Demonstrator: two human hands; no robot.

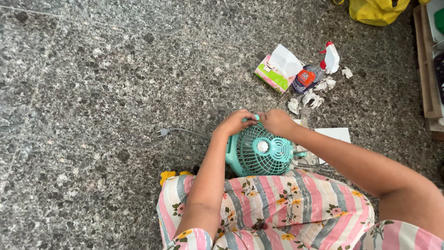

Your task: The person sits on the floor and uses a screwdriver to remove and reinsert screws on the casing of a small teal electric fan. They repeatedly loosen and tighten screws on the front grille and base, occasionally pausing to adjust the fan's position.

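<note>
Left hand, right hand apparently pinching top rim of teal fan; speckled granite floor, 1 tissue box.

I see a green-and-pink tissue box on the speckled floor, beside a spray bottle with an orange label (white trigger head).

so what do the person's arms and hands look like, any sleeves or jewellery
Both arms are bare from wrist to above the elbow. Short sleeves show at the bottom edge, in the same pink, grey and white striped fabric with small flowers as the garment over the lap. The left hand and the right hand wear no gloves; no watch or bracelet shows. Rings are too small to tell.
</note>
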